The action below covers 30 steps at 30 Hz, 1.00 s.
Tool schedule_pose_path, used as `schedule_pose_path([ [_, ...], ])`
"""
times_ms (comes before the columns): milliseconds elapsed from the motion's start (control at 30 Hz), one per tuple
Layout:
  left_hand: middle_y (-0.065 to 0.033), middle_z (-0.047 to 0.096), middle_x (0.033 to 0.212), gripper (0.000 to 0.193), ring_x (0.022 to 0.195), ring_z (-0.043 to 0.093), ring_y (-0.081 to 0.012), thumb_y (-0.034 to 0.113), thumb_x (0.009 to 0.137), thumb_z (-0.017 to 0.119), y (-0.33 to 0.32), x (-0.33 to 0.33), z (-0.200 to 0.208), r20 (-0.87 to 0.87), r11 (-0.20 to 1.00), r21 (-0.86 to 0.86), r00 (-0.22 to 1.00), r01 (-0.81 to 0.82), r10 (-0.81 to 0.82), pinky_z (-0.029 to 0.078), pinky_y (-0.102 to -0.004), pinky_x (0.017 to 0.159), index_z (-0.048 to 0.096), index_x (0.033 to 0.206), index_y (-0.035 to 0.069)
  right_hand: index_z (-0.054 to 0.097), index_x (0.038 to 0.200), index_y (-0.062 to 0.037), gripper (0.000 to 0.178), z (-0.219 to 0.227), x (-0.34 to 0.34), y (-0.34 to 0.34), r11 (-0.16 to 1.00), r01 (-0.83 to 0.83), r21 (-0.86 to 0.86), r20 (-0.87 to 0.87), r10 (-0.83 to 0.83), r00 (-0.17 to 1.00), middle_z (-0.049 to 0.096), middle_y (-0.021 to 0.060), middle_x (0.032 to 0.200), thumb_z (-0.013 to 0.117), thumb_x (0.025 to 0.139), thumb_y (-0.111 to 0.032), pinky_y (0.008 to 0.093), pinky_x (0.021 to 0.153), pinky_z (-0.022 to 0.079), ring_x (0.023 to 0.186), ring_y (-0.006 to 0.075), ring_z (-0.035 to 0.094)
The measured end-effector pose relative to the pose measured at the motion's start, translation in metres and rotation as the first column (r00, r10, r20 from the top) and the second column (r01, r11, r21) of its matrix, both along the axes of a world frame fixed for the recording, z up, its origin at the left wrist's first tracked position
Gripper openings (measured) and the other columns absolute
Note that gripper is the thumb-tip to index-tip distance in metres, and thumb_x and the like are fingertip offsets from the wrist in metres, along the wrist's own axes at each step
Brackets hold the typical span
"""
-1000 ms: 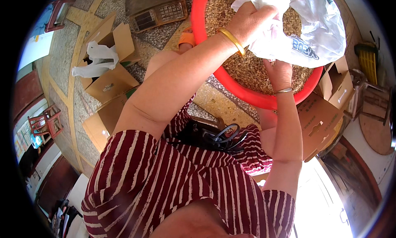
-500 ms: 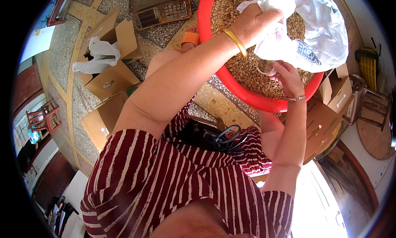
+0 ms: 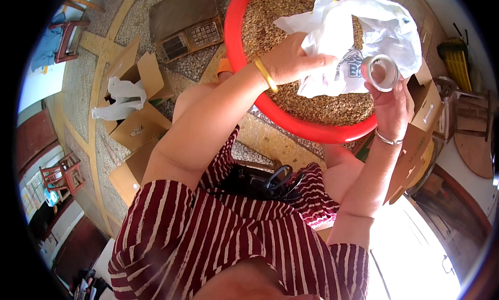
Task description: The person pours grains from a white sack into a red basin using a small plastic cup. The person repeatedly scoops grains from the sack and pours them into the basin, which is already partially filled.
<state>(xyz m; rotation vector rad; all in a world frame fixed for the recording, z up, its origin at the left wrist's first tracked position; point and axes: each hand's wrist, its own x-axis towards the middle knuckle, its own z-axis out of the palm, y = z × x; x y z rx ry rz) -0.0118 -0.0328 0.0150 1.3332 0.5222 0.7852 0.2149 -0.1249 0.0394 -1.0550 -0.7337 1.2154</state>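
A large red-rimmed basin (image 3: 306, 127) in front of me holds a mass of small brown dried pieces (image 3: 299, 107). Over its right part, my left hand (image 3: 295, 60), a gold bangle at its wrist, grips the edge of a white plastic bag (image 3: 332, 37). The bag's mouth hangs open toward the right. My right hand (image 3: 394, 109) is closed around a small round cup (image 3: 383, 86) with a shiny silver rim, raised beside the bag. The cup's mouth faces up; I cannot tell whether anything lies inside.
An old keypad scale (image 3: 184, 24) stands left of the basin. Further left is an open cardboard box (image 3: 136, 124) with a white plastic bag (image 3: 122, 95) over it. More cardboard (image 3: 423, 105) and a wooden stool (image 3: 468, 118) stand at the right. A black bag (image 3: 254, 180) rests on my lap.
My right hand has lifted the cup from near the brown pieces, up and right to beside the bag. My left hand, still gripping the bag, appears lower and further left.
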Motion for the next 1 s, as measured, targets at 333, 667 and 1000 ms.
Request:
schedule_pose_path([
  [333,-0.0051,0.06,0.096,0.038,0.084,0.057,-0.0114,0.023,0.08,0.062,-0.001,-0.009,0.003,-0.006,0.984,-0.076,0.987,0.162,-0.163,0.047,-0.027,0.073,0.053,0.11,0.001,0.056,0.112,-0.0106,0.049,-0.029,-0.013,0.041,0.955,0.054,0.292,0.946,-0.297,0.128,0.053,0.01,0.109,0.072,0.066,-0.008,0.0353,0.085,0.045,0.1,0.0261,0.052],
  [667,-0.0058,0.06,0.095,0.033,0.086,0.059,-0.0122,0.018,0.084,0.056,0.001,-0.007,0.002,0.015,0.994,-0.08,0.997,0.076,-0.075,0.048,-0.027,0.074,0.051,0.11,-0.001,0.058,0.106,-0.0113,0.05,-0.019,-0.025,0.046,0.845,0.049,0.532,0.841,-0.534,0.086,0.051,0.0105,0.115,0.073,0.06,0.0,0.0359,0.09,0.041,0.105,0.0287,0.048],
  [1000,-0.0051,0.06,0.083,0.022,0.071,0.061,-0.0131,0.017,0.086,0.053,0.018,0.004,-0.005,0.235,0.927,-0.276,0.918,-0.253,0.32,0.051,-0.0255,0.061,0.054,0.101,0.001,0.045,0.118,0.0051,0.046,-0.017,-0.019,-0.002,0.943,-0.33,0.052,0.12,0.322,0.939,0.052,0.0133,0.116,0.057,0.081,-0.018,0.0346,0.094,0.038,0.107,0.0226,0.05],
])
